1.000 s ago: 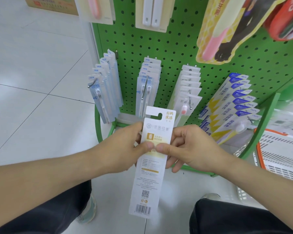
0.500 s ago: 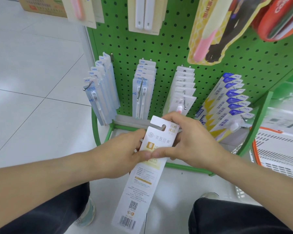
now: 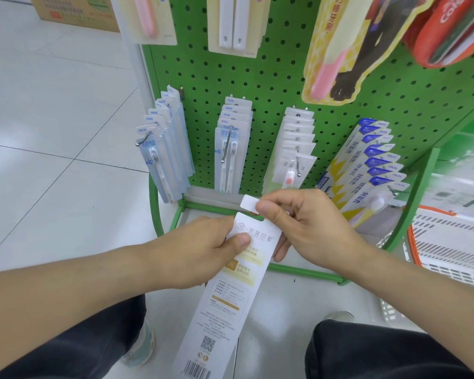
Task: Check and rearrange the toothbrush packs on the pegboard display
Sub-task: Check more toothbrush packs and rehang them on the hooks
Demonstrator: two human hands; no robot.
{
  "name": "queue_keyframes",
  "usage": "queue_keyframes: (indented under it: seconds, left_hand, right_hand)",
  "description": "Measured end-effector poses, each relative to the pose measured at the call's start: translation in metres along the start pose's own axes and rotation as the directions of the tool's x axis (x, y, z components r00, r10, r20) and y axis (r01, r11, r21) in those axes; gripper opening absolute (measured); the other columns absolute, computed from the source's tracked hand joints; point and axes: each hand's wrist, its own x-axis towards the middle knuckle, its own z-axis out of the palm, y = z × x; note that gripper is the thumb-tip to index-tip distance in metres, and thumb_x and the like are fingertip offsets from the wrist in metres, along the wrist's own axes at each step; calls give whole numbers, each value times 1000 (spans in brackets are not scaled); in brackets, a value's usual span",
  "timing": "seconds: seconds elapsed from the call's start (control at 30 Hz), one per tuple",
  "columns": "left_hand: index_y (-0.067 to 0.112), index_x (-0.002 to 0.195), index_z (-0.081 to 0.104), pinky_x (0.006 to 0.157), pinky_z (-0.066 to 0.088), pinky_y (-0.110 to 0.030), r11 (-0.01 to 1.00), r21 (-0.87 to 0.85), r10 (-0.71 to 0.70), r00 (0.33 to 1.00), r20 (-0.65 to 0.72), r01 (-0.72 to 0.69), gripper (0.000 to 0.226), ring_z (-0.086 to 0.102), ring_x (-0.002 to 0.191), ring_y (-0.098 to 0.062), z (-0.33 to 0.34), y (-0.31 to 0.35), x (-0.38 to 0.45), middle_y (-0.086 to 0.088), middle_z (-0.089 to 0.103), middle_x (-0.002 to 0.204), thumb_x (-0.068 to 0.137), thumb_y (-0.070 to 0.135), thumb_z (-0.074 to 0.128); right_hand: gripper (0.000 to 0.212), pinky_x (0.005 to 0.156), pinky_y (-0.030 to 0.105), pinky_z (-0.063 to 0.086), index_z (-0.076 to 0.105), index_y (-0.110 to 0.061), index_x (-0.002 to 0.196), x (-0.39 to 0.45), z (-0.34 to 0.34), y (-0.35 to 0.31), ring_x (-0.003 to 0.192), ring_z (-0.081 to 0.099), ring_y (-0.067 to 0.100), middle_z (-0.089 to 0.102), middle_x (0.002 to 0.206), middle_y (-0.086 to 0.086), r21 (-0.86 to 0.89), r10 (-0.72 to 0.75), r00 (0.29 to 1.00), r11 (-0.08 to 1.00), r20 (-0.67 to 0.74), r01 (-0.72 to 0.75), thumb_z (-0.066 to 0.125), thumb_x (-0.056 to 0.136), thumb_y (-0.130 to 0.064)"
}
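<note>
I hold a long white toothbrush pack (image 3: 225, 305), back side up, with a barcode at its lower end. My left hand (image 3: 203, 250) grips its upper part, thumb on the card. My right hand (image 3: 307, 228) pinches the pack's top hang tab, which is bent back. The pack is tilted, low in front of the green pegboard (image 3: 271, 86). On the bottom row of hooks hang pale blue packs (image 3: 162, 157), twin-brush packs (image 3: 231, 149), white packs with a pink brush (image 3: 293, 157) and blue-and-yellow packs (image 3: 367, 170).
Larger packs hang on the pegboard's upper row (image 3: 233, 23). A green tube frame (image 3: 153, 203) rings the display's base. A white and orange basket (image 3: 449, 242) stands at the right. A cardboard box (image 3: 74, 12) sits on the tiled floor far left. My knees are below.
The pack has tilted further, its bottom swinging left. My right hand moved up to the top tab and bent it over; my left hand keeps its grip.
</note>
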Motion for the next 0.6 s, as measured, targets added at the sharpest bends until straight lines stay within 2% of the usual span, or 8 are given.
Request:
queue_keyframes:
  seconds: [0.1, 0.17, 0.27, 0.33, 0.4, 0.47, 0.53, 0.6]
  left_hand:
    - [28, 98, 54, 55, 44, -12, 997, 61, 48, 998, -38, -45, 29, 60, 72, 5, 1, 2, 1, 15, 61, 82, 102, 49, 35]
    - [32, 93, 52, 57, 44, -11, 995, 73, 70, 995, -68, -65, 24, 59, 73, 7, 0, 4, 2, 18, 61, 79, 102, 48, 36]
    - [30, 97, 59, 61, 49, -17, 990, 127, 79, 987, -143, -61, 31, 61, 76, 2, -7, 4, 1, 16, 65, 80, 98, 53, 38]
    - [28, 102, 62, 57, 46, -16, 989, 137, 87, 976, -199, -61, 34, 61, 71, 1, -13, 2, 2, 13, 66, 76, 97, 54, 41]
    - [28, 103, 62, 51, 47, -16, 999, 31, 46, 981, -187, -41, 30, 64, 65, -3, -18, 4, 1, 8, 72, 76, 96, 53, 48]
    - [22, 100, 61, 49, 53, -26, 994, -110, 9, 993, -116, -21, 30, 68, 60, -11, -21, 9, -2, 2, 75, 77, 96, 50, 52]
    - [16, 97, 60, 48, 54, -30, 980, -201, -16, 996, -87, -2, 35, 66, 54, -13, -23, 14, -4, -2, 75, 75, 94, 50, 51]
    - [18, 100, 62, 52, 57, -31, 979, -203, -18, 995, -97, -3, 40, 65, 55, -9, -29, 16, -8, 0, 75, 76, 90, 55, 49]
  right_hand:
    - [23, 41, 22, 46, 69, -17, 78, -1, 3, -3, 42, 65, 21, 71, 58, 3, -2, -23, 996, 1000, -91, 23, 65, 94, -32]
    - [23, 41, 20, 46, 69, -15, 76, 0, 1, -4, 41, 65, 22, 71, 57, 2, 16, -38, 993, 999, -112, 40, 68, 92, -33]
    - [20, 50, 39, 57, 70, -13, 85, 3, -4, -3, 52, 69, 28, 75, 68, 4, 70, -64, 996, 995, -56, 68, 76, 84, -32]
    - [33, 58, 52, 60, 66, -15, 90, 4, -6, -1, 59, 71, 33, 76, 77, 5, 93, -69, 998, 993, -10, 70, 86, 70, -33]
    - [45, 59, 55, 59, 60, -14, 87, 4, -6, 0, 63, 70, 36, 75, 79, 8, 63, -56, 998, 996, 1, 56, 94, 60, -27]
    - [50, 56, 53, 60, 57, -13, 83, 4, -6, 1, 63, 71, 38, 73, 78, 11, 77, -37, 999, 996, -10, 38, 96, 55, -24]
    - [48, 56, 52, 60, 58, -14, 81, 5, -5, 1, 64, 71, 41, 74, 78, 13, 150, -27, 1000, 988, -16, 29, 93, 52, -28]
    - [39, 54, 51, 60, 59, -14, 80, 5, -8, -4, 60, 70, 40, 74, 76, 13, 176, -28, 999, 984, -40, 35, 89, 60, -30]
